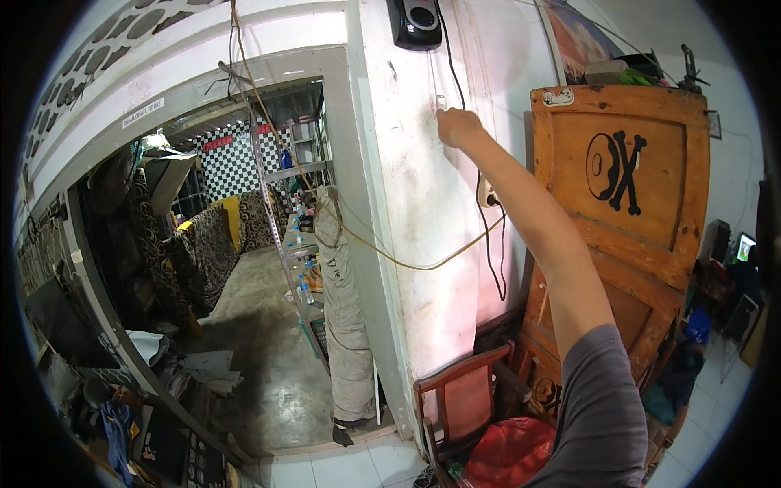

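Pale cord end [440,100] shows at upper centre of the frame, below a black wall unit [416,23], as a right hand [460,128] curls narrow beside it. The reach looks done; any pull or fastening appears left, though unconfirmed. Fingertips are hidden, so the grip cannot be told; the unit's top is cropped, the left hand unseen.
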Available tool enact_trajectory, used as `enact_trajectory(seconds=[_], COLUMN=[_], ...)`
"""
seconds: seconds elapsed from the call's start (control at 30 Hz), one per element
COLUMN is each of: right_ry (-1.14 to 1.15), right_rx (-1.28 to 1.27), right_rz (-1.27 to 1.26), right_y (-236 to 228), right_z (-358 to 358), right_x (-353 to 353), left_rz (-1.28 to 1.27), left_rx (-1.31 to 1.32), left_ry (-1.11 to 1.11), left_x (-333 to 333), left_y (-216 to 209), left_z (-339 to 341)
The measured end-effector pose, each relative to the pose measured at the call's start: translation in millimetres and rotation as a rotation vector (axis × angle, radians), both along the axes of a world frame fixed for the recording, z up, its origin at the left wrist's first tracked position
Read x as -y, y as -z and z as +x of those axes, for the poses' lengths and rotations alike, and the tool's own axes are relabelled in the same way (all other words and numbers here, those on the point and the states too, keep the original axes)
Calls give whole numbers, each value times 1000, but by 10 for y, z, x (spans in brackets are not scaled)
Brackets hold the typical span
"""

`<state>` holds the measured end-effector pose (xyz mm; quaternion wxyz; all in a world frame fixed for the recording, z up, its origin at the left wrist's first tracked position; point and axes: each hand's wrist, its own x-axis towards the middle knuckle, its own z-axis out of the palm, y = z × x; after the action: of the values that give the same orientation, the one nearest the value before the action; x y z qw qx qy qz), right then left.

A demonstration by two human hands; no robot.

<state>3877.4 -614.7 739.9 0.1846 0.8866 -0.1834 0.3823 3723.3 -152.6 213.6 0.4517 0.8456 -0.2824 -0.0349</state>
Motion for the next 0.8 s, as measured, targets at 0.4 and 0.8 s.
enact_trajectory(seconds=[0.4, 0.8], right_ry=[-86, -1021], right_rx=[119, -365], right_rz=[127, 99], right_y=[-123, 3420], right_z=[-243, -2098], right_x=[-123, -2177], left_rz=[11, -63], left_rx=[-5, 141], left_ry=[58, 505], left_x=[-129, -331], left_y=[52, 202], left_z=[-302, -1099])
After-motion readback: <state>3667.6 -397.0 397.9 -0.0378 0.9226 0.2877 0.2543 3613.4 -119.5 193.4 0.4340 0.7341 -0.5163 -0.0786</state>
